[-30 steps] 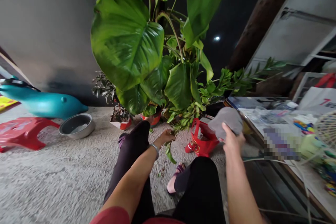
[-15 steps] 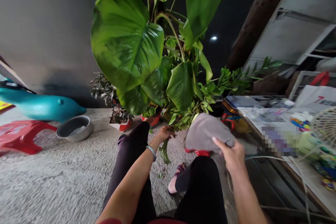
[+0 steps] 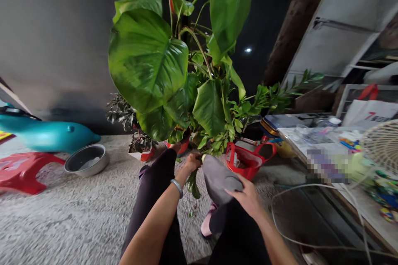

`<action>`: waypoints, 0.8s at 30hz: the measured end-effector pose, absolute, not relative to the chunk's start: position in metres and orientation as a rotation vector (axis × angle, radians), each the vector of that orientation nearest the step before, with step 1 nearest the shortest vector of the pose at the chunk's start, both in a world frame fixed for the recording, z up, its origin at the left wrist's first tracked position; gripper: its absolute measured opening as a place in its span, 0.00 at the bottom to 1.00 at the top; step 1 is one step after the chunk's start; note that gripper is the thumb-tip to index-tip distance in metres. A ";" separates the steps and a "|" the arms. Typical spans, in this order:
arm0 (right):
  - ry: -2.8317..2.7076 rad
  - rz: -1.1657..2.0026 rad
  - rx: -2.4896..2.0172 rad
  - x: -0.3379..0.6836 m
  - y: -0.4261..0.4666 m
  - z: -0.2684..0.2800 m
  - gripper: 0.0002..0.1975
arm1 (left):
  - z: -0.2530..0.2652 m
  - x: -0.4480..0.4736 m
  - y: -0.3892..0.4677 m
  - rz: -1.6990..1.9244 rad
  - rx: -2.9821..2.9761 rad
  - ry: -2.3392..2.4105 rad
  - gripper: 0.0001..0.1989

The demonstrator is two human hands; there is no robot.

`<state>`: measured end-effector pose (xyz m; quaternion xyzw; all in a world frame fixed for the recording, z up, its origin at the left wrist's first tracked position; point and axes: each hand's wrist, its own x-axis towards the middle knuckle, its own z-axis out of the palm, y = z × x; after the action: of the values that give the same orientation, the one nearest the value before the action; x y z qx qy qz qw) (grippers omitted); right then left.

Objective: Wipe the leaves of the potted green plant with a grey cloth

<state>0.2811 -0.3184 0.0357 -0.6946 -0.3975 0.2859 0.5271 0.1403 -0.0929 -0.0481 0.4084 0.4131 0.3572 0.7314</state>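
My right hand (image 3: 245,192) is closed on a grey pouch-like thing (image 3: 219,178), soft-looking, with a pale yellow edge at its upper left end. Whether it is a bag or a cap I cannot tell. That end comes close to my left hand (image 3: 192,163), whose fingers are curled around a leafy green sprig. The sprig's leaves (image 3: 194,185) hang below the fingers. Just ahead stands a large potted plant (image 3: 152,62) with broad green leaves. A red basket-like container (image 3: 245,163) with handles, holding something dark, stands on the floor right of the grey pouch.
A cluttered table (image 3: 334,132) stands on the right, with a white fan (image 3: 381,143) and a looping cable (image 3: 275,211). To the left are a metal bowl (image 3: 104,165), a red stool (image 3: 31,169) and a teal animal-shaped toy (image 3: 62,134). A small potted plant (image 3: 141,145) is beside my foot.
The grey pouch in my right hand has moved left and tilted towards my left hand, uncovering the red container. My left hand keeps its hold on the sprig.
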 end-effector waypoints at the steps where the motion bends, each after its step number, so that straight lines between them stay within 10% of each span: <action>1: -0.885 0.682 -1.671 0.293 -0.334 0.038 0.20 | -0.047 0.142 -0.094 0.745 0.962 0.955 0.09; 8: -0.352 0.287 -1.638 0.343 -0.290 0.053 0.37 | -0.030 0.137 -0.106 0.486 1.335 1.217 0.20; 17: -1.089 0.614 -1.751 0.276 -0.255 0.021 0.22 | -0.022 0.131 -0.105 0.534 1.357 1.177 0.21; 24: -0.600 0.577 -1.594 0.330 -0.333 0.059 0.29 | -0.030 0.135 -0.100 0.486 1.276 1.168 0.24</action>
<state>0.3296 -0.3325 0.0595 -0.6940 -0.2611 0.2512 0.6222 0.1348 -0.0999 -0.0296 0.5557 0.5085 0.2117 0.6228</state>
